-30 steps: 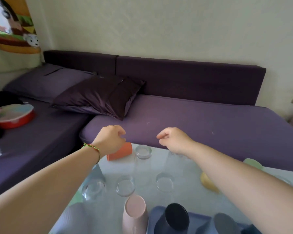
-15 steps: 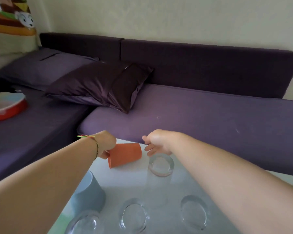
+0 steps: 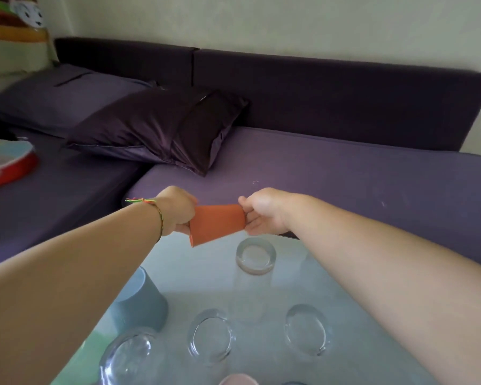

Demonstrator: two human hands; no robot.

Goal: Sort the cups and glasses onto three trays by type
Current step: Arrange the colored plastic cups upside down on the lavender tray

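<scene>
The fingers (image 3: pixel 184 226) of the left hand (image 3: pixel 175 209) are curled around the wide rim end of an orange cup (image 3: pixel 217 223), and the fingers (image 3: pixel 249 218) of the right hand (image 3: pixel 264 211) pinch its narrower base end, so both hands grasp the one cup. It lies on its side in the air, held just above the far edge of the glass worktop (image 3: pixel 200 270), base toward the right. A thin braided bracelet (image 3: pixel 157 215) circles the left wrist.

Just beneath and nearer than the cup a tall clear glass (image 3: pixel 255 258) stands on the worktop. Nearer still, three more clear glasses stand in a rough row: one at the left (image 3: pixel 131 357), one in the middle (image 3: pixel 211 337), one at the right (image 3: pixel 306 329). A blue cup (image 3: pixel 142 304) stands upside down beside the left forearm. The rim of a pink cup (image 3: pixel 238 380) shows at the bottom edge.

Beyond the worktop runs a purple sofa (image 3: pixel 331 173) with a dark satin pillow (image 3: pixel 161 132), and a red-rimmed dish (image 3: pixel 6 165) lies on its left section.
</scene>
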